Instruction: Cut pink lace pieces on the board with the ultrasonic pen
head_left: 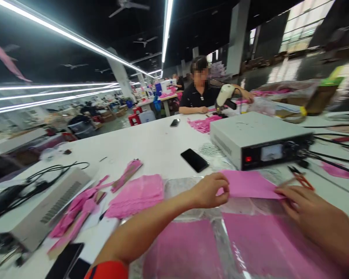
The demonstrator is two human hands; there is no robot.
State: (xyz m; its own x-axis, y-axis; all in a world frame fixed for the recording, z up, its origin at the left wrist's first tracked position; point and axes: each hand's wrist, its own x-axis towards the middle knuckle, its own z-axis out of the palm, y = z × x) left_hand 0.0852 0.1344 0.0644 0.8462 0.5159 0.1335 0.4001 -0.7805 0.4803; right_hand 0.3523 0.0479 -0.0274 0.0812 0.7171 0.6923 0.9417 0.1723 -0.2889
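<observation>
A folded pink cloth piece (248, 184) is stretched between my two hands, in front of a grey box-shaped device. My left hand (213, 190) is closed on its left end with thumb and fingers. My right hand (308, 209) pinches its right corner. Below lie two pink pieces under clear plastic, a left one (187, 248) and a right one (258, 240), partly under my right forearm. A stack of pink cloth pieces (138, 195) rests on the white table left of my left hand.
The grey device (258, 131) with cables stands behind my hands, orange-handled scissors (304, 180) to its front right. A black phone (194, 160) lies nearby. Another device (43, 205) is at left. A person (199, 93) sits across the table (128, 141).
</observation>
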